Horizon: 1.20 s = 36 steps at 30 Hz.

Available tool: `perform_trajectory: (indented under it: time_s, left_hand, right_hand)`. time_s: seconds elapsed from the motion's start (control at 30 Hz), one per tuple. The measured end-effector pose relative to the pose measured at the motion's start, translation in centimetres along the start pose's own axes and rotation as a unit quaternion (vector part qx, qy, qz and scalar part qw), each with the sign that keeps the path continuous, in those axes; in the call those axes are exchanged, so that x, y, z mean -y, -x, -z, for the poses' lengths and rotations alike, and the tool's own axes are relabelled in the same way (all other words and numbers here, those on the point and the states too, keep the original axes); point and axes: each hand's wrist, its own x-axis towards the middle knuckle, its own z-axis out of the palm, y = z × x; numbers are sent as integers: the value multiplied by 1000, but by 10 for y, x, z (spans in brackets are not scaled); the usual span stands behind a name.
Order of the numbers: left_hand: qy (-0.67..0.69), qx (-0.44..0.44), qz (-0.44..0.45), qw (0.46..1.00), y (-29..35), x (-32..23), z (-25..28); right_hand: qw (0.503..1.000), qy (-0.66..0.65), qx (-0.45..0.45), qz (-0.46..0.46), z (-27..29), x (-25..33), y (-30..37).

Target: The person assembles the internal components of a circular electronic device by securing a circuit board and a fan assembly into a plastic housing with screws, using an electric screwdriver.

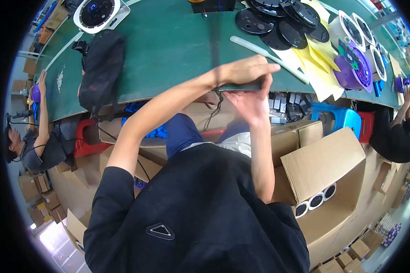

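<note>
Head view, the only one available: both hands are brought together at the near edge of the green table [168, 54], where a dark, thin, flat thing [242, 87] is seen between them, its kind not identifiable. It is covered from above by the left hand [247, 70], whose fingers are bent, with one pointed to the right; the right hand [252, 103] is placed below, palm turned up, its fingers largely hidden. Whether the thing is pinched or merely supported by either hand cannot be told. A pale rod [248, 47] is laid just beyond the hands. Progress, as judged: some units appear done, since white-rimmed round units [316, 200] are seen lined up in the cardboard box [341, 211] at right. Others seem unfinished: a green board [349, 55] is left exposed at the purple housing [356, 75], and loose black discs [292, 35] are heaped near yellow sheets [321, 59]. How far the held piece has been worked cannot be determined.
</note>
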Motion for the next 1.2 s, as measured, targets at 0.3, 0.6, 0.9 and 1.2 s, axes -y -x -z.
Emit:
perform_trajectory:
  time_s: [0.3, 0.6, 0.9, 1.2]
  left_hand:
    - [85, 42, 50, 994, 5, -11, -36]
    - [504, 58, 2, 862, 8, 7, -44]
    - [469, -165, -37, 867, 42, -7, -37]
    - [416, -184, -48, 889, 48, -20, -43]
  right_hand:
    - [995, 5, 47, 91, 34, -9, -6]
    - [992, 31, -97, 75, 7, -12, 6]
    - [991, -75, -112, -2, 38, -21, 43]
    - [994, -97, -37, -26, -8, -14, 43]
